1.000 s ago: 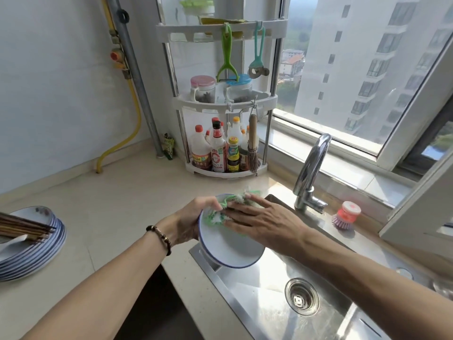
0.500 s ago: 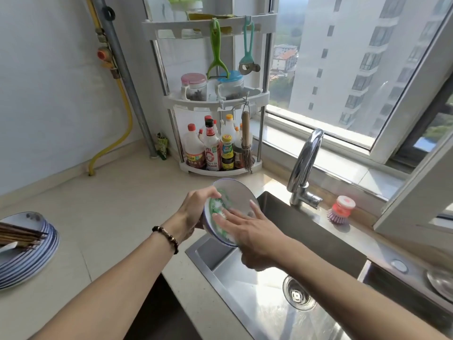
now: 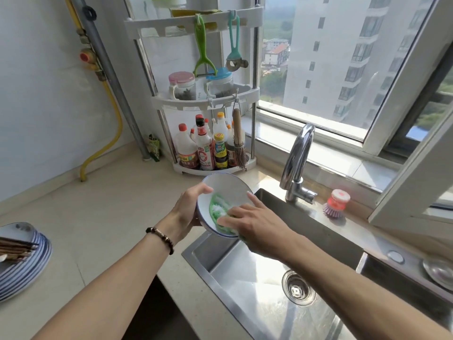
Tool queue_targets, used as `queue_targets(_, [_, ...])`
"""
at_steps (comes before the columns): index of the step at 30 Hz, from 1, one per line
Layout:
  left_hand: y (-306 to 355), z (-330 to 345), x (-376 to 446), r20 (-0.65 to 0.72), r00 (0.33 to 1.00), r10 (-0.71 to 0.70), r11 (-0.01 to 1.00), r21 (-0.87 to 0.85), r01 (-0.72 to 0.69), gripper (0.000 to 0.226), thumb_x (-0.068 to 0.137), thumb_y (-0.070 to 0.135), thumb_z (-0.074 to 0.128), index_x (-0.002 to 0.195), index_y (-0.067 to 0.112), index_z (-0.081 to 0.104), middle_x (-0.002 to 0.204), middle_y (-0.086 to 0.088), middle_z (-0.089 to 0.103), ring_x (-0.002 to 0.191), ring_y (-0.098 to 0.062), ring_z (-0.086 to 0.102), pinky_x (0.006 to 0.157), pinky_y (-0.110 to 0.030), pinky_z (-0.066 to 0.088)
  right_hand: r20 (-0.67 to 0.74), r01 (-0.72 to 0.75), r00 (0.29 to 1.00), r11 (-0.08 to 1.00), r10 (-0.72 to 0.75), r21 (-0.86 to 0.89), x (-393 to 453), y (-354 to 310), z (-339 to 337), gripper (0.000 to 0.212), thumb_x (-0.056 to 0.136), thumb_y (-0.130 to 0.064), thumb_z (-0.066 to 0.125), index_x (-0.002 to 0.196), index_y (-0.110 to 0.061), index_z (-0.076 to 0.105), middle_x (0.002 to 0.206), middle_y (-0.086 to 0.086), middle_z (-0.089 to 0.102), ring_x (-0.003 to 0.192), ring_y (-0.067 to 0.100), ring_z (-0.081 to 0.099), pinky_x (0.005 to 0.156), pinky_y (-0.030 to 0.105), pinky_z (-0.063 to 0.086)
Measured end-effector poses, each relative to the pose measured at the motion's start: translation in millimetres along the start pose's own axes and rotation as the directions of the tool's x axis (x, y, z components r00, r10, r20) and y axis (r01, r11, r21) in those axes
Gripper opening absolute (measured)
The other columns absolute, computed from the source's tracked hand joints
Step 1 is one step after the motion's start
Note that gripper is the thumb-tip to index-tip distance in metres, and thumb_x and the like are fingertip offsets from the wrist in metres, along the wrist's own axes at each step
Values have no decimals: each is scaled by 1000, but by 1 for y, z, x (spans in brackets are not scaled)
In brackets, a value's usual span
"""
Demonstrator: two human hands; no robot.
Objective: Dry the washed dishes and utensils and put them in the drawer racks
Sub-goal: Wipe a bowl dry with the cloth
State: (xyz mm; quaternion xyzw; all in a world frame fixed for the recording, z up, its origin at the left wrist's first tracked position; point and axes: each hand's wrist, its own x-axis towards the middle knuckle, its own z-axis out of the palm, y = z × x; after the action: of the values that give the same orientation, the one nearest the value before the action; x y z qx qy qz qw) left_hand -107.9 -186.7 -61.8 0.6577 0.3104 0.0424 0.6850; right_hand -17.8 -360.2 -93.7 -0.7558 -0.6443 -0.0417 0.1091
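Observation:
A white bowl with a blue rim (image 3: 226,190) is tilted toward me above the left corner of the steel sink (image 3: 257,285). My left hand (image 3: 188,209) grips the bowl's left rim, thumb over the edge. My right hand (image 3: 255,224) presses a green and white cloth (image 3: 218,209) against the inside of the bowl with fairly straight fingers. At the far left of the counter lies a stack of blue-rimmed plates (image 3: 27,261) with dark chopsticks (image 3: 14,246) on top.
A chrome tap (image 3: 297,163) stands behind the sink. A red and purple dish brush (image 3: 337,203) sits on the ledge to its right. A white corner rack (image 3: 208,99) with bottles, jars and hanging peelers stands at the back. A pot lid (image 3: 438,271) shows at right.
The bowl has been turned from face-down to tilted with its inside toward me. The cloth and my right hand moved from the bowl's rim to its inside.

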Motion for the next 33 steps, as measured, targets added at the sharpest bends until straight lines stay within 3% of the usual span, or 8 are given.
queue_targets(6, [8,-9,5,-76,966,247,887,419,-194,87,74,70,49,147,23,47,155,-8,40,141,-25,40,116,-45,33,-156,95,982,991,-109,-97,-1,10,-6,28,87,-11,39,84,-16,67,76,1,59,64,21,46,61,28,32])
queue_targets(11, [-13,-18,5,641,607,470,-337,765,-548,61,74,81,53,89,26,75,130,-3,65,139,-23,46,120,-63,9,-133,88,986,993,-99,-85,-6,20,-6,9,81,-7,67,81,-16,65,74,0,56,65,21,49,49,28,25])
queue_targets(13, [-17,-15,9,742,515,428,-472,670,-573,22,69,42,83,71,26,68,83,2,73,89,-18,72,113,-64,28,-147,85,985,994,-95,-71,-5,21,-5,16,77,-7,76,82,-17,64,76,-1,56,66,20,48,47,28,28])
queue_targets(17, [-13,-9,10,622,648,439,-201,771,-604,20,71,19,88,74,25,69,66,7,67,61,-15,58,68,-27,52,-216,21,976,1000,-23,-11,-7,26,-5,30,83,-7,74,110,-16,64,99,3,63,85,24,55,64,39,56])
queue_targets(20, [-7,-13,3,392,900,188,378,817,-435,17,80,19,82,79,28,68,72,13,65,69,-6,57,63,-22,41,-355,-136,921,985,164,103,-20,23,-3,63,72,6,77,129,-14,58,124,10,65,116,36,57,96,50,54])
queue_targets(23, [-3,-17,-2,354,934,38,831,509,-226,21,81,7,82,97,17,72,83,5,73,78,-10,69,61,-19,50,-409,-366,796,893,446,262,-22,11,0,64,80,-5,63,142,-16,53,152,15,46,145,40,29,119,58,21])
queue_targets(27, [1,-9,-8,287,957,37,928,345,-139,34,85,9,77,118,13,68,102,-5,73,88,-17,69,58,-23,52,-135,-435,717,591,684,680,-13,-5,-12,54,102,-18,44,155,-11,33,148,18,47,134,28,45,111,30,29])
queue_targets(33, [5,12,-19,382,919,100,935,280,-218,21,87,4,74,107,5,67,95,-7,72,82,-17,71,68,-26,55,54,-386,625,248,779,888,23,-31,-27,56,101,-48,51,144,-14,42,142,6,52,125,21,52,110,42,41])
